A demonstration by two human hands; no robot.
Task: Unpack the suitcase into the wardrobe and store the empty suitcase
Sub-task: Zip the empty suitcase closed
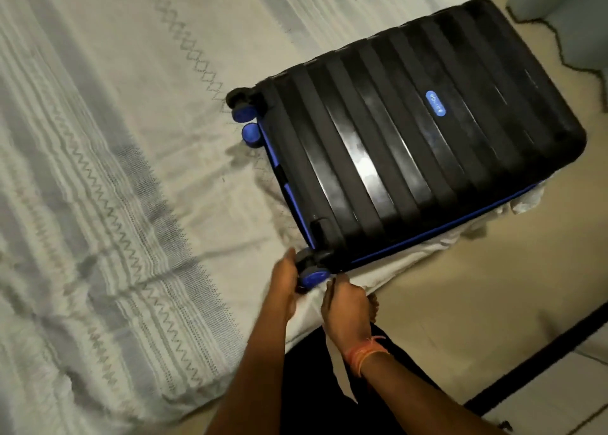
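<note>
From my feed the whole frame is smeared with motion, so the lettering on the blue badge point(435, 103) is unreadable, and the lower shell of the suitcase point(418, 138) is hidden beneath the upper one. The case lies flat and shut at about two o'clock from centre, on the near corner of the bed point(108, 171), its far end overhanging the mattress edge toward the floor point(460, 319). Its shell is hard, glossy black plastic with raised ribs, trimmed by a blue line at the seam; the wheels have blue hubs. The bedspread is pale woven cloth with zigzag bands, rumpled under the case. My left hand point(285, 286) reaches in from six o'clock, fingers curved against the near wheel point(312, 270) at the corner. My right hand point(345, 309), an orange thread at the wrist, looks loosely curled just beside that wheel; I cannot tell whether it grips anything.
</note>
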